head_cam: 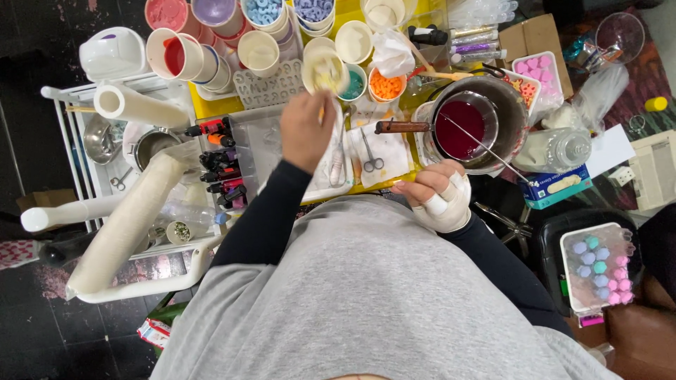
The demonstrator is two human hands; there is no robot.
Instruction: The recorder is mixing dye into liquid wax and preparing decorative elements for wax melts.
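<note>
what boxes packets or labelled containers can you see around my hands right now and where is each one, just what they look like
Blue and green printed cardboard box: right of the bandaged right hand, lying flat.
Plain brown cardboard box: top right, flaps open.
Clear plastic bottle with white cap: on its side above the blue box.
Red and white crumpled packet: on the dark floor, bottom left.
Clear lidded tub of pastel pieces: far right.

Two hands, left (pixel 306 131) and right (pixel 438 193), are showing, along with one pair of scissors (pixel 371 151), one saucepan (pixel 461 129) and two paper rolls (pixel 141 107).
</note>
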